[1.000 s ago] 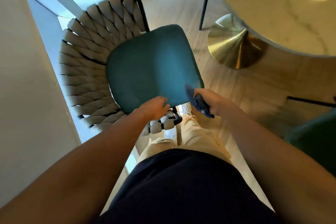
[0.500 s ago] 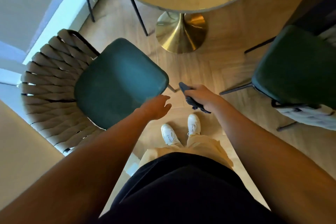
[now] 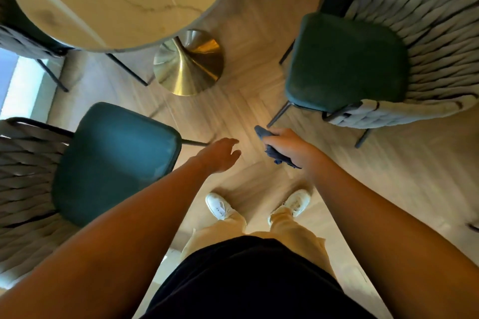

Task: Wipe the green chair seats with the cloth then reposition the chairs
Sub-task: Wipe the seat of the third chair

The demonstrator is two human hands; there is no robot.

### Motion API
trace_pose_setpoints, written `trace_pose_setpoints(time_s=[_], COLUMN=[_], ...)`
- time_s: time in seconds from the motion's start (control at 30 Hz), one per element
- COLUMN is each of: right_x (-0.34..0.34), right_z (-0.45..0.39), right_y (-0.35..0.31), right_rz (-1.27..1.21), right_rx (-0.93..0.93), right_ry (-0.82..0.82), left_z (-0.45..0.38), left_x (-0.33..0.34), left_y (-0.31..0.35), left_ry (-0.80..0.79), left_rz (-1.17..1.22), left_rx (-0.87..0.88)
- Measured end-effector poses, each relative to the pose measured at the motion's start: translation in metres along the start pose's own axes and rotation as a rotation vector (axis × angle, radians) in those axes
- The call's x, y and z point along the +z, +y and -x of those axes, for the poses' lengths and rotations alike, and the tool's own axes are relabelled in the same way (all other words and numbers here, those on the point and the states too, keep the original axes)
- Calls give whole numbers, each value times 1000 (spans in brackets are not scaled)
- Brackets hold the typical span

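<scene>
Green velvet seat on the left chair (image 3: 114, 160), woven backrest behind it, and the left hand (image 3: 220, 154) hovers just past its front corner, fingers loose and holding nothing. The right hand (image 3: 290, 149) grips the dark blue cloth (image 3: 270, 147), bunched in curled fingers, over bare wooden floor (image 3: 233, 111). A second green chair (image 3: 347, 65) stands up right, clear of both hands. Marble surface (image 3: 116, 0) sits ahead on its brass base (image 3: 189, 65).

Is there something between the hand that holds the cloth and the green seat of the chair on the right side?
Nothing visible. The right hand grips the cloth over bare floor; only the chair's thin front leg lies near the path to the right chair seat.
</scene>
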State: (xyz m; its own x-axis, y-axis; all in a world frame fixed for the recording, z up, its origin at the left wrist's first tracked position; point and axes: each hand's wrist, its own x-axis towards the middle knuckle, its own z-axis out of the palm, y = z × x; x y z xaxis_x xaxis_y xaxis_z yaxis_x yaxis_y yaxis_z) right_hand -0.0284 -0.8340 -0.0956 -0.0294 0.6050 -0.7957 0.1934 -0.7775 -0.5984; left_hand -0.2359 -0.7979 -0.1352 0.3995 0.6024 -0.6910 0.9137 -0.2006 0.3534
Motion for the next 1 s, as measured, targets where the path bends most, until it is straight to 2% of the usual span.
trace_pose_setpoints(time_s=[0.17, 0.4, 0.53, 0.77, 1.0], right_x=[-79, -186, -227, -299, -383], right_z=[21, 41, 41, 7, -43], right_y=[25, 34, 28, 12, -22], right_rz=[-100, -153, -191, -258, -154], right_rx=[-13, -74, -84, -77, -10], right_ry=[71, 168, 185, 256, 262], left_z=[-40, -87, -106, -170, -246], left_x=[7, -1, -10, -30, -68], left_y=[81, 195, 234, 278, 332], left_ry=[-44, -20, -27, -40, -76], left_rz=[-84, -121, -156, -77, -56], left_rx=[45, 97, 121, 114, 74])
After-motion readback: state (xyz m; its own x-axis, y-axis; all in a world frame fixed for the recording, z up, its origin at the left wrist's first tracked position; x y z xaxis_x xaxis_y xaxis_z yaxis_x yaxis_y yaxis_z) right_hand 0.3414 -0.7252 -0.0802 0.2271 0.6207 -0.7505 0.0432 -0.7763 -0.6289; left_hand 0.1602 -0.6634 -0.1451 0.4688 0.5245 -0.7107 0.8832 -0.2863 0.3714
